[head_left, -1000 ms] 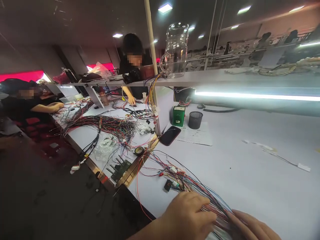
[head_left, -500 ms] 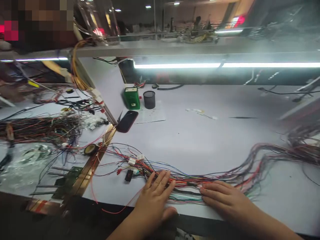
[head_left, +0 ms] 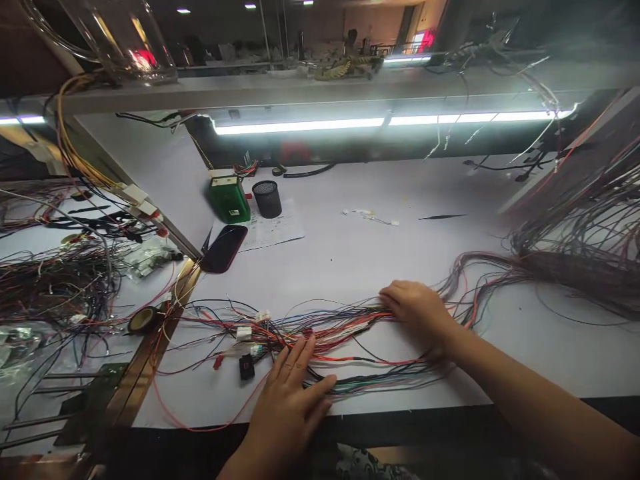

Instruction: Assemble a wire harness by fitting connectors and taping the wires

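A long bundle of thin coloured wires point(head_left: 345, 327) lies along the front of the white worktop, its strands fanned apart between my hands. My left hand point(head_left: 290, 390) rests on the bundle with its fingers spread, near white connectors point(head_left: 244, 333) and a small black connector point(head_left: 247, 367) at the wires' left end. Over the upper strands, my right hand point(head_left: 417, 310) is closed round some wires; its fingertips are partly hidden and its underside is blurred. Black and green wires point(head_left: 370, 383) form a separate strand nearer the front edge.
Behind stand a green box point(head_left: 230, 200) and a black mesh cup point(head_left: 267, 200) beside a phone point(head_left: 224, 248). A tape roll point(head_left: 143, 321) sits at the left by a wooden strip point(head_left: 135, 380). A thick wire heap point(head_left: 590, 267) lies at the right.
My right hand has moved up and away from the front edge, and the strands there are spread wider apart. My left hand stays on the wires. The view has shifted right.
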Demonstrator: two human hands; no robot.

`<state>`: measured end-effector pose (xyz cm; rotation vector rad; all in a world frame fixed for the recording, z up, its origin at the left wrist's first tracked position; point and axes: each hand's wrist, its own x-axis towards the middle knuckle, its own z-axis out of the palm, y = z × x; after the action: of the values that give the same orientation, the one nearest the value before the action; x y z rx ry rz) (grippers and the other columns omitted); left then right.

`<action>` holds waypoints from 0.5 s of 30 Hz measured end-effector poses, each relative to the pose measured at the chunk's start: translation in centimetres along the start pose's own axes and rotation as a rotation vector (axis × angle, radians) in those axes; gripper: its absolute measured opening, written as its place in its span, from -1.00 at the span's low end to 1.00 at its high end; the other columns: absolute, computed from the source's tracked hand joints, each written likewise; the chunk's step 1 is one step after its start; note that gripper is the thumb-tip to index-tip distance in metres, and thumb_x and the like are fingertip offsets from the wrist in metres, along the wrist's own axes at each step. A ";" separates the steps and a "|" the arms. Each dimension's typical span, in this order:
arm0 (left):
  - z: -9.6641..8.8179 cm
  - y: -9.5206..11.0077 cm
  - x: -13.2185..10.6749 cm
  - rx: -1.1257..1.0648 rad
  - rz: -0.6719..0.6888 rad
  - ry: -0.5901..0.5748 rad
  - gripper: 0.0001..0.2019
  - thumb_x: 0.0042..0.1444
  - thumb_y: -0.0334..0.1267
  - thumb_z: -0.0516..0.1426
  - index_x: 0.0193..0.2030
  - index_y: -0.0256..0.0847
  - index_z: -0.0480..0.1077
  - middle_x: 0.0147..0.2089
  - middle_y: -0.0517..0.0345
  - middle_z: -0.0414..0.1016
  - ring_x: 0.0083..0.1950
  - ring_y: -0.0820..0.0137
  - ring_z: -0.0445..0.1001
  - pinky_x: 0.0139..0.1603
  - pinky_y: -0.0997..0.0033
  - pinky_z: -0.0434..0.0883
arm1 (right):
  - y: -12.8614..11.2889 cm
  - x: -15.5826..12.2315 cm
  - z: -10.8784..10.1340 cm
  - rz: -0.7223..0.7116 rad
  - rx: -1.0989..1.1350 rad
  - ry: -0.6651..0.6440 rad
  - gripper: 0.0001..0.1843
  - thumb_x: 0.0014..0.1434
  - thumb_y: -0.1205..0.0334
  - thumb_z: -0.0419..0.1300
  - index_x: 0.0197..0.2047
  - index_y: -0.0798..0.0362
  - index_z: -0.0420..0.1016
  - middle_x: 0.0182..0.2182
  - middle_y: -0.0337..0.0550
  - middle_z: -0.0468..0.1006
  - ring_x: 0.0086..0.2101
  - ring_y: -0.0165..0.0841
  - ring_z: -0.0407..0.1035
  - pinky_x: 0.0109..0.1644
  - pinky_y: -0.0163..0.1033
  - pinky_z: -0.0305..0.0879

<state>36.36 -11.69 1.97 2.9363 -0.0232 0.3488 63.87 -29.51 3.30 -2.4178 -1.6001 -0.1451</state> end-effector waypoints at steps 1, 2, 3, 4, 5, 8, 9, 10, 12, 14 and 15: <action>0.0 0.0 0.0 -0.003 -0.003 -0.007 -0.61 0.13 -0.24 0.15 0.11 0.16 0.37 0.45 0.08 -0.14 0.38 0.06 0.04 0.20 -0.13 0.25 | 0.4 0.6 0.0 0.047 -0.027 0.069 -0.80 0.31 0.36 0.04 -0.16 0.10 0.50 -0.27 -0.06 0.49 -0.24 -0.22 0.35 -0.18 -0.16 0.21; 0.0 0.0 -0.1 0.000 -0.001 -0.015 -0.61 0.14 -0.24 0.15 0.11 0.15 0.36 0.45 0.08 -0.13 0.38 0.07 0.05 0.20 -0.14 0.25 | 0.6 1.0 -0.1 0.058 -0.040 0.131 -0.79 0.28 0.40 0.03 -0.11 0.12 0.48 -0.20 -0.03 0.49 -0.18 -0.18 0.34 -0.13 -0.13 0.20; 0.0 0.0 -0.2 0.007 0.003 -0.025 -0.61 0.14 -0.24 0.14 0.13 0.15 0.35 0.44 0.07 -0.12 0.37 0.07 0.05 0.20 -0.15 0.25 | 0.6 1.3 -0.3 0.046 -0.036 0.173 -0.75 0.26 0.44 0.03 -0.07 0.12 0.46 -0.14 -0.01 0.47 -0.12 -0.16 0.32 -0.06 -0.08 0.18; 0.0 0.0 -0.2 0.017 0.010 -0.034 -0.60 0.15 -0.24 0.13 0.14 0.16 0.34 0.44 0.07 -0.11 0.37 0.07 0.06 0.20 -0.15 0.25 | 0.3 1.3 -0.6 0.022 -0.014 0.191 -0.73 0.24 0.46 0.02 -0.05 0.11 0.44 -0.09 -0.01 0.45 -0.08 -0.15 0.30 -0.01 -0.05 0.16; 0.0 -0.1 -0.3 0.027 0.016 -0.042 -0.60 0.16 -0.23 0.12 0.15 0.16 0.33 0.44 0.06 -0.10 0.37 0.08 0.06 0.20 -0.15 0.26 | -0.1 1.2 -1.0 -0.003 0.021 0.186 -0.71 0.23 0.48 0.00 -0.05 0.10 0.43 -0.08 -0.01 0.44 -0.07 -0.16 0.29 0.02 -0.04 0.14; 0.0 -0.3 -0.2 0.045 0.032 -0.049 -0.61 0.19 -0.21 0.09 0.16 0.16 0.32 0.44 0.04 -0.09 0.38 0.07 0.05 0.18 -0.14 0.28 | -2.1 -0.2 -2.0 -0.046 0.167 0.057 -0.74 0.25 0.48 -0.03 -0.11 0.09 0.41 -0.21 -0.08 0.46 -0.20 -0.26 0.33 -0.09 -0.15 0.21; 0.0 -0.3 -0.1 0.047 0.037 -0.048 -0.62 0.19 -0.20 0.09 0.16 0.16 0.32 0.44 0.04 -0.09 0.38 0.07 0.04 0.18 -0.14 0.28 | -2.8 -0.9 -2.1 -0.055 0.212 -0.002 -0.76 0.26 0.46 -0.03 -0.12 0.08 0.40 -0.25 -0.11 0.46 -0.24 -0.29 0.33 -0.15 -0.19 0.22; 0.0 -0.3 -0.1 0.048 0.040 -0.044 -0.62 0.20 -0.20 0.08 0.16 0.15 0.32 0.43 0.03 -0.09 0.38 0.08 0.04 0.18 -0.14 0.28 | -3.4 -1.6 -2.1 -0.072 0.245 -0.065 -0.79 0.27 0.43 -0.01 -0.12 0.07 0.39 -0.28 -0.13 0.45 -0.27 -0.30 0.33 -0.19 -0.22 0.22; -0.1 -0.3 0.1 0.045 0.035 -0.032 -0.63 0.19 -0.20 0.09 0.14 0.15 0.34 0.43 0.02 -0.06 0.38 0.08 0.04 0.17 -0.14 0.28 | -4.5 -3.0 -1.7 -0.122 0.251 -0.168 -0.87 0.26 0.36 0.07 -0.14 0.04 0.40 -0.30 -0.16 0.44 -0.28 -0.30 0.31 -0.22 -0.23 0.22; -0.1 -0.2 0.1 0.041 0.029 -0.029 -0.63 0.18 -0.22 0.10 0.14 0.14 0.34 0.42 0.02 -0.04 0.38 0.09 0.03 0.18 -0.13 0.28 | -5.4 -3.8 -1.2 -0.176 0.200 -0.193 -0.92 0.26 0.35 0.09 -0.23 0.04 0.41 -0.35 -0.17 0.42 -0.31 -0.29 0.30 -0.24 -0.22 0.20; -0.2 -0.1 0.1 0.040 0.027 -0.030 -0.62 0.18 -0.22 0.10 0.15 0.15 0.34 0.42 0.02 -0.04 0.38 0.09 0.03 0.18 -0.13 0.28 | -5.7 -4.0 -1.0 -0.198 0.182 -0.178 -0.88 0.27 0.37 0.06 -0.29 0.05 0.40 -0.36 -0.16 0.41 -0.33 -0.29 0.29 -0.24 -0.21 0.19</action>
<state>36.42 -11.57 2.12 2.9829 -0.0614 0.3130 57.10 -31.17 4.22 -2.1855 -1.8408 0.1800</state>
